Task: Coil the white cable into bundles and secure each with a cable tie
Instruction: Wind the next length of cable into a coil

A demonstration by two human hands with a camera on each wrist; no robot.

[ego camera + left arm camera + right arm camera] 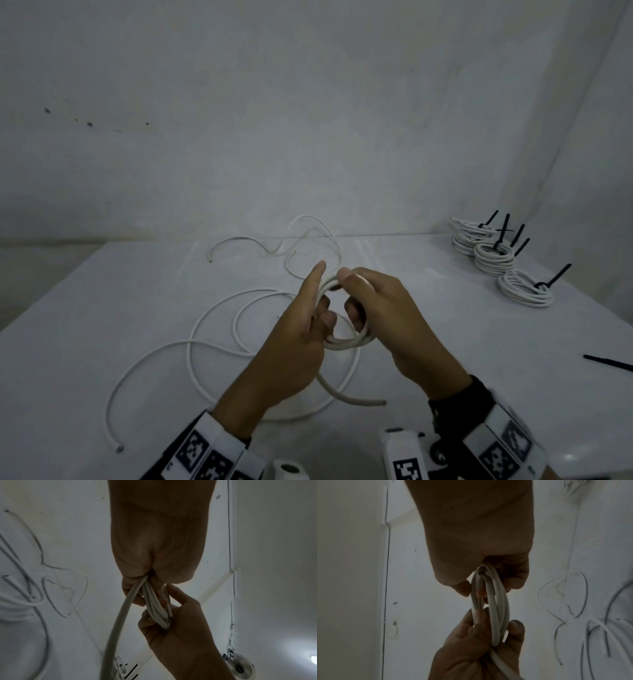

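A small coil of white cable (346, 341) hangs between both hands above the white table (102, 308). My left hand (313, 308) grips the coil's left side, index finger stretched out; the coil (154, 605) runs out of its fist. My right hand (356, 301) holds the right side, thumb on top, fingers curled through the ring; the coil (496, 608) shows edge-on in the right wrist view. A free tail (346, 397) of the cable hangs below the left hand. One black cable tie (608, 361) lies at the right edge.
Loose white cables (205, 342) sprawl in wide loops on the table's left and middle, thinner ones (308, 236) behind the hands. Several finished bundles with black ties (493, 253) sit at the back right, one (525, 287) nearer. A wall rises behind the table.
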